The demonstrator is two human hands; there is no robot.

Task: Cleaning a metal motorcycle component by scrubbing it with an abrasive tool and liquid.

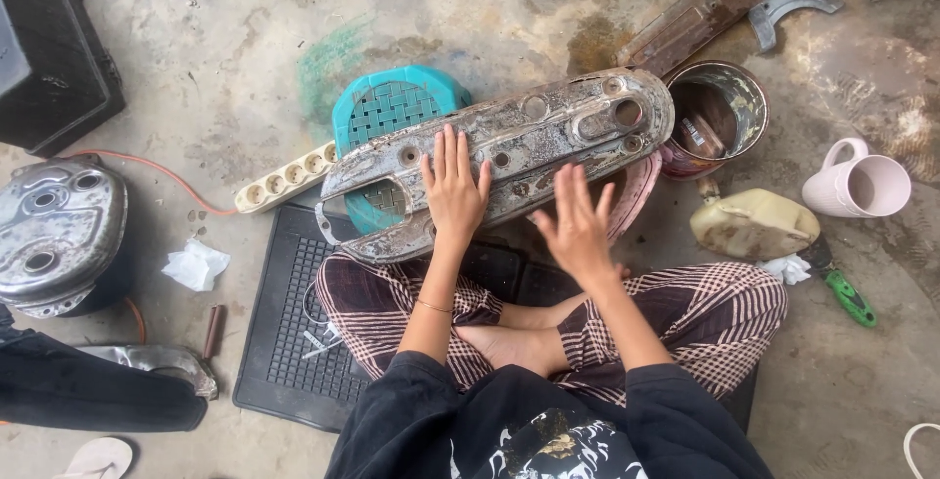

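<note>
- The left hand (453, 188) lies flat and open on the long metal engine cover (509, 151), fingers spread toward 12 o'clock; it grips nothing, it only presses.
- The right hand (578, 224) is also open, fingers apart, at the lower edge of the cover. It looks blurred, so I cannot tell if it touches the metal.
- The cover rests across a turquoise plastic stool (392, 107), with its narrow end toward 9 o'clock and its wide end toward 3 o'clock, just beside a rusty tin can (720, 112).
- In my judgement, the pressing hand should stay near the middle, over the stool, so that the cover does not tip.
- The surface is flaking and its edges look rough; flat palms seem safer than fingertips.
- The white power strip (284, 177) lies at 9 o'clock, near the cover's narrow end.
</note>
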